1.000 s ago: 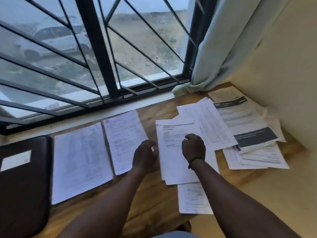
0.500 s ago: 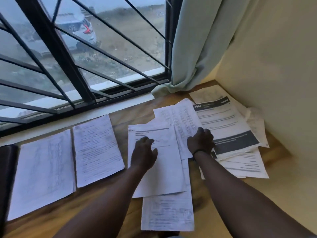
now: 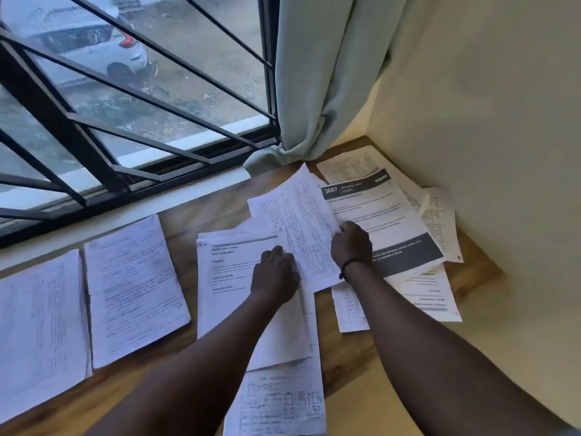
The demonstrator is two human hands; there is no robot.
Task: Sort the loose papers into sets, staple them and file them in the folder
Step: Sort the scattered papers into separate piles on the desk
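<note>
- White, closely printed paper: the tilted sheet (image 3: pixel 298 228) lies across the middle of the loose papers, and both hands are on it.
- The right hand (image 3: pixel 351 247) grips that sheet's right edge, fingers curled at the margin; a dark band sits on its wrist.
- The left hand (image 3: pixel 276 273) lies on the sheet's lower left edge, knuckles up; whether its fingers pinch the paper or only press on it cannot be told.
- Just right of the right hand, partly beneath it, lies the sheet headed 3667 (image 3: pixel 382 215), with dark bars at top and bottom.
- Under and left of the left hand is the form sheet (image 3: pixel 232 278), with short bold headings.
- Nearer the person than both hands, a sheet with drawn diagrams (image 3: pixel 276 401) pokes out from under the pile.
- Well to the left of the left hand, two handwritten sets lie side by side: the nearer set (image 3: pixel 132 287) and the outer set (image 3: pixel 37 328).
- All rest on the wooden table (image 3: pixel 345 357); beyond the hands hang the pale curtain (image 3: pixel 320 77) and the barred window (image 3: pixel 125 105).
</note>
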